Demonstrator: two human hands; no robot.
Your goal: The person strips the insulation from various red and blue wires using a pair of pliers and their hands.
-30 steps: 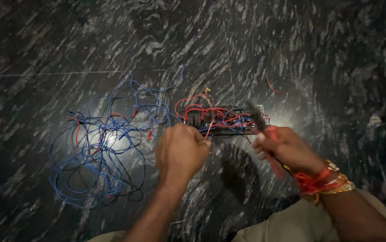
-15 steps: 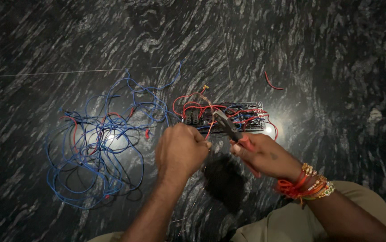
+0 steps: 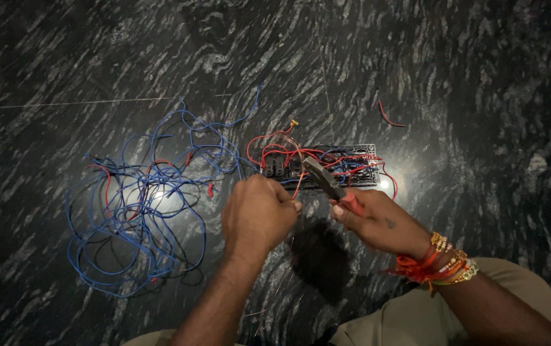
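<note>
Pliers (image 3: 324, 179) tip lost among wires (image 3: 301, 160)

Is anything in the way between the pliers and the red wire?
Nothing visible. The right hand holds the pliers, whose tip sits right at the red wire pinched by the left hand, over the switch board.

floor (image 3: 454, 57): polished black stone, grey-white streaky veining, fills the whole view | seam (image 3: 83, 101): thin pale line running in from the left edge toward centre | light: dim overall, two bright overhead glare spots (image 3: 160, 195) reflected mid-floor, edges and corners dark | shadow (image 3: 320, 259): dark blob near bottom centre | no walls, furniture or windows visible
</note>
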